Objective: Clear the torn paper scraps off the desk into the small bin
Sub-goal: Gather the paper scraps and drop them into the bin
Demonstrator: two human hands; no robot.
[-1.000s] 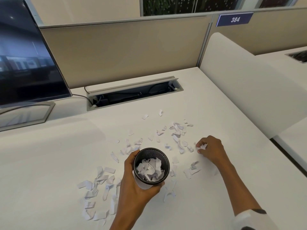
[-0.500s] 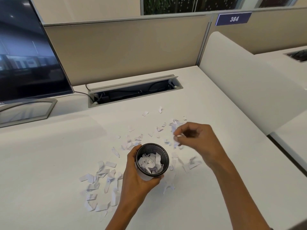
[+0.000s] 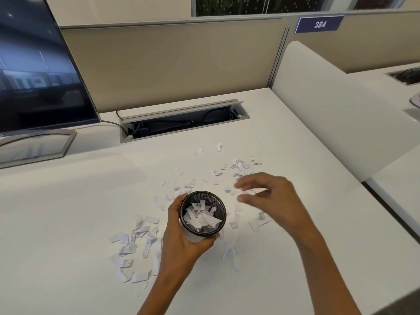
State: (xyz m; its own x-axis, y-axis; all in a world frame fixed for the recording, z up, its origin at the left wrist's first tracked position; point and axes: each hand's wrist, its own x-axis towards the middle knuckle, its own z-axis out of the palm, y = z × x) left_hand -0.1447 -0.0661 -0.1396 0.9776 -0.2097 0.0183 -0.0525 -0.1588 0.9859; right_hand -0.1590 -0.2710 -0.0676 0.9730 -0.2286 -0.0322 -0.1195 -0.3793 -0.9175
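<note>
My left hand (image 3: 181, 244) is wrapped around a small black mesh bin (image 3: 223, 209) near the middle of the white desk (image 3: 56, 212). The bin holds several white paper scraps (image 3: 202, 218). My right hand (image 3: 277, 201) hovers just right of the bin's rim, blurred, with thumb and fingers spread apart and no scrap clearly held. More torn scraps lie on the desk: a cluster to the left of the bin (image 3: 136, 237), a scatter beyond it (image 3: 241, 165), and some under my right hand and in front of the bin (image 3: 229, 253).
A dark monitor (image 3: 34, 64) on a grey stand (image 3: 36, 144) stands at the back left. An open cable tray (image 3: 181, 120) is set into the desk behind the scraps. A white divider panel (image 3: 329, 105) bounds the desk on the right.
My right hand picked scraps off the desk at the right, carried them left toward the bin, and now its fingers have spread open beside the rim. My left hand kept hold of the bin.
</note>
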